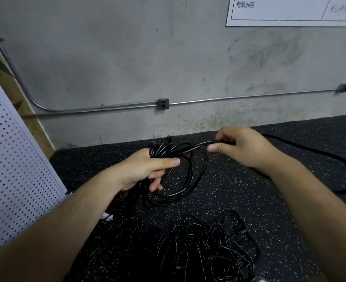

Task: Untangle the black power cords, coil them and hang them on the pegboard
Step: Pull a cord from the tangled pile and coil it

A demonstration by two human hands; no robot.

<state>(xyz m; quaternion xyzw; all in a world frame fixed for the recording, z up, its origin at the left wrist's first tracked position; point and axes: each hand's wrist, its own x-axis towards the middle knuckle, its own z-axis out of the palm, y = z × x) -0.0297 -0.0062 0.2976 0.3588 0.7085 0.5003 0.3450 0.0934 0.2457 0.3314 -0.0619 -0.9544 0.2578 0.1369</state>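
My left hand [147,169] grips a bundle of coiled black power cord [190,180] above the floor; several loops hang down from it. A strand runs from the coil to my right hand [243,148], which pinches it between thumb and fingers. Past my right hand the same cord [330,157] trails off in a wide curve over the floor to the right. A tangled heap of black cords [204,247] lies on the floor in front of me. The white pegboard [11,159] leans at the left edge of the view.
The floor is black speckled rubber matting [249,200]. A grey concrete wall [147,58] stands behind, with a metal conduit and an outlet box [163,104]. A wooden board [35,123] stands behind the pegboard. A white poster [290,11] hangs at the upper right.
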